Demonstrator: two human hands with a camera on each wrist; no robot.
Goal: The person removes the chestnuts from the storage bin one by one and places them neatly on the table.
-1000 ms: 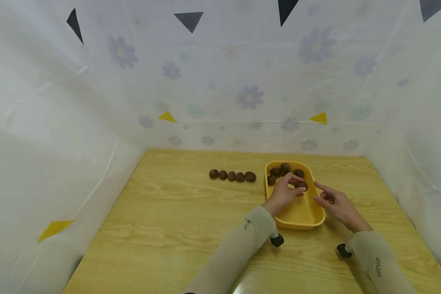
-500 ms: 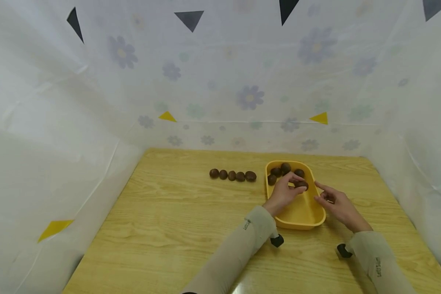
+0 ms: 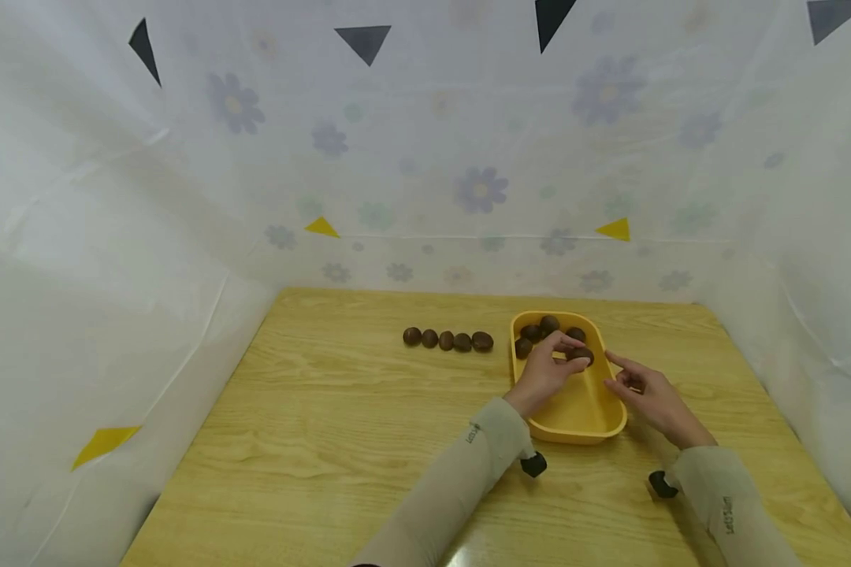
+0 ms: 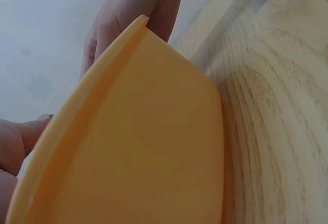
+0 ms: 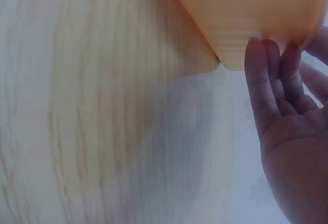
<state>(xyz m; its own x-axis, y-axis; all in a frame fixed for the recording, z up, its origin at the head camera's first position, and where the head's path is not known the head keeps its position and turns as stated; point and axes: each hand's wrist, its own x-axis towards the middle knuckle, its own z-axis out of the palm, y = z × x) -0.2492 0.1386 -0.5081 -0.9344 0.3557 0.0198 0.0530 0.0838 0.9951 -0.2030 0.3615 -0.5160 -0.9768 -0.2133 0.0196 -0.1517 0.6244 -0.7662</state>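
Over the yellow tray, my left hand pinches a dark brown chestnut between thumb and fingers. Several more chestnuts lie at the tray's far end, partly hidden behind that hand. My right hand is at the tray's right side, index fingertip right at the rim. In the right wrist view, fairly straight fingers touch the tray's outer wall. The left wrist view is mostly filled by the tray's outer wall, which hides the held chestnut.
Left of the tray, several chestnuts form a straight row on the wooden table. White flower-print sheeting encloses the table at the back and sides. A small black wrist camera sits under the left cuff.
The chestnut in my left fingers sits slightly higher in the head view. The right hand, the tray and the row of chestnuts stay in place.
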